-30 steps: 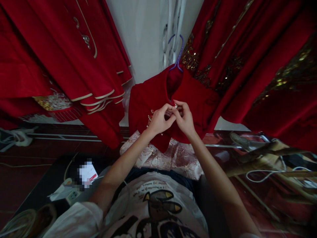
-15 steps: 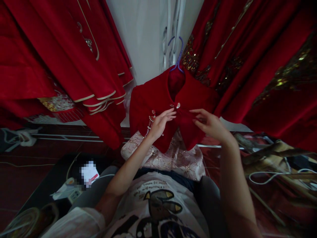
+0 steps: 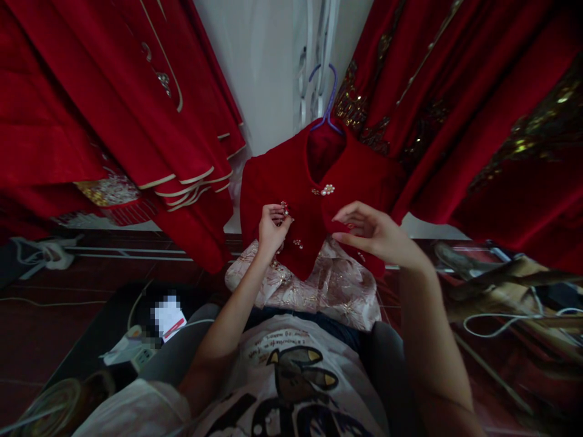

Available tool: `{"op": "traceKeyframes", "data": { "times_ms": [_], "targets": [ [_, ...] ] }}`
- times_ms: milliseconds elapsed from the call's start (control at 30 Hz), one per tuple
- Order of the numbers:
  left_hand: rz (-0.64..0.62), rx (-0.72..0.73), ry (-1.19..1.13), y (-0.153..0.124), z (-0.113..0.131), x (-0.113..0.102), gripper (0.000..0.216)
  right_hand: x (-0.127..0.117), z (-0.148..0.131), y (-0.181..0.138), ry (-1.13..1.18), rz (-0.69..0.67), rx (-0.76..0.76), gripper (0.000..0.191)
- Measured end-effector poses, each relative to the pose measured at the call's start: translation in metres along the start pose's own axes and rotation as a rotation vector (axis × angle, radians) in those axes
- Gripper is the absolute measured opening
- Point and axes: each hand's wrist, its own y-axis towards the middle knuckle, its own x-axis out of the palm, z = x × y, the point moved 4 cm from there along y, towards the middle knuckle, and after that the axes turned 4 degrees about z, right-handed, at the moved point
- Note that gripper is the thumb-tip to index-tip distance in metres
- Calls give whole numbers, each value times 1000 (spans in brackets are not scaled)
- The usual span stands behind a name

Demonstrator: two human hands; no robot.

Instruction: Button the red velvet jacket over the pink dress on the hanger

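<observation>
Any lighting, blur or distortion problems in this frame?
Head view: dim overall, the white wall brightest; wide-angle bending stretches the red robes at the edges; the right hand is slightly blurred; a pixelated patch hides a card lower left; the pearl clasp on the jacket is sharp.

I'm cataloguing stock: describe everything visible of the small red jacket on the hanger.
The small red velvet-looking jacket hangs front-on from a purple hanger. It has a stand collar, a pearl clasp closing the neck, and a front ending in a pointed hem. The left hand pinches a beaded ornament on its front; the open right hand is by the other panel, contact unclear. Pale embroidered fabric lies behind the hem.
</observation>
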Motion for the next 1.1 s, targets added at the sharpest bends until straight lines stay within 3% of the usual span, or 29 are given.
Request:
{"op": "traceKeyframes", "data": {
  "times_ms": [233,367,567,700,833,1100],
  "targets": [
    [12,26,4,1,4,2,30,67,69,41,37,352,36,22],
    [-36,117,80,4,7,5,27,88,89,49,114,416,43,29],
    [-78,149,54,0,12,4,12,90,100,55,177,438,77,39],
    [-84,81,-34,0,8,3,19,90,102,65,191,469,70,40],
    [-113,30,-116,1,5,3,20,97,98,72,193,408,63,42],
    [-116,1,-172,-1,6,1,23,96,94,67,249,410,53,30]
  ]
}}
